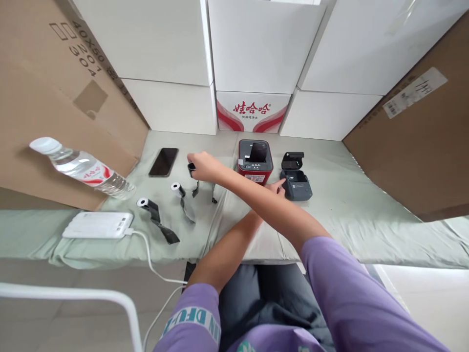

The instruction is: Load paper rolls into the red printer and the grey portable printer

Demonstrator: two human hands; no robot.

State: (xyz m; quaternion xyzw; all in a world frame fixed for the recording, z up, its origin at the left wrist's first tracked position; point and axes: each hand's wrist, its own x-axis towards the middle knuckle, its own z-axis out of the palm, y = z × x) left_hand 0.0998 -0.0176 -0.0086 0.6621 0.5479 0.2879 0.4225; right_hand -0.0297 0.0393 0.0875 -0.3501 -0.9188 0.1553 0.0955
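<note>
My arms cross over the cloth-covered table. My right hand (205,166), fingers closed, grips a small black paper roll (191,167) on the left side; dark strips dangle below the hand. Partly behind my right forearm, my left hand (276,187) stretches a finger against the left side of a dark portable printer (297,187), whose lid is up. A red and black box-shaped device (255,164) stands between the hands. Two more rolls with white cores and black unrolled tails, one nearer (149,205) and one farther (178,189), lie left of my right hand.
A black phone (163,162) lies at the back left. A water bottle (90,171) and a white power bank (98,225) with a cable are at the left. White boxes (252,46) line the back; cardboard boxes (414,132) flank the table. A white rail (73,292) is at lower left.
</note>
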